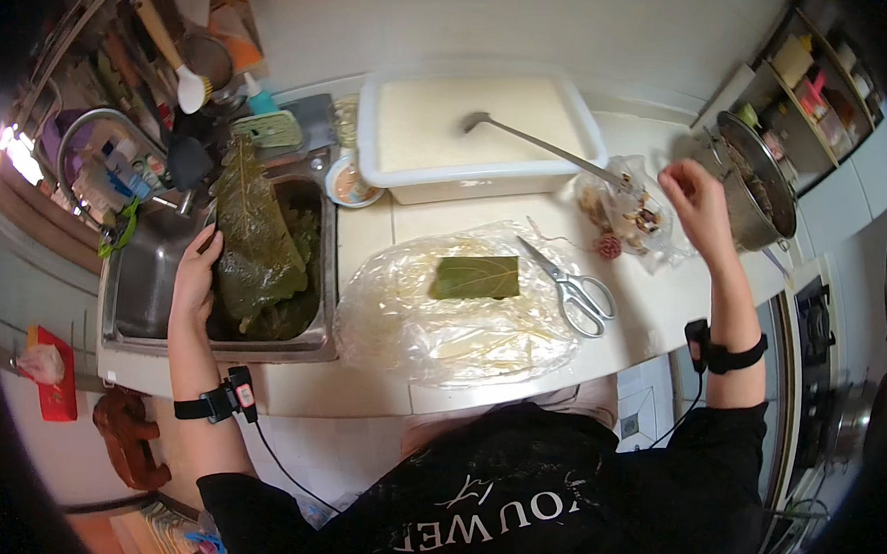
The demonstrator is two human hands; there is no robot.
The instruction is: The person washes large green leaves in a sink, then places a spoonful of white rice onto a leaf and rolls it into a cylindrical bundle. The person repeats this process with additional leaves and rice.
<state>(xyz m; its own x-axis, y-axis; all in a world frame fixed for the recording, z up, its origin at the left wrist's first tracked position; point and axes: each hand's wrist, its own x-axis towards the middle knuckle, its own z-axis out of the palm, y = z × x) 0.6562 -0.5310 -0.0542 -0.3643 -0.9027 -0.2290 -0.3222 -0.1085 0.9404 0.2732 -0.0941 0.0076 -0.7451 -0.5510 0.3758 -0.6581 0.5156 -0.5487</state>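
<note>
My left hand (193,273) grips the edge of a large wet green leaf (256,232) and holds it up over the steel sink (161,287). More dark leaves lie in the sink below it, partly hidden. My right hand (695,202) is raised at the right, fingers curled in, and no object shows in it. Just left of it lies a clear plastic bag (639,219) with brown pieces inside. On a crumpled clear plastic sheet (397,312) rests a rectangular folded green leaf (477,277). Metal scissors (580,298) lie partly on the sheet's right side, blades towards the back left.
A white tub (485,171) of pale contents stands at the back, a long-handled ladle (546,144) across it. A metal pot (759,187) is at the right. A small bowl (351,184) sits beside the sink, a red string ball (608,245) near the bag. The faucet (86,124) arches at left.
</note>
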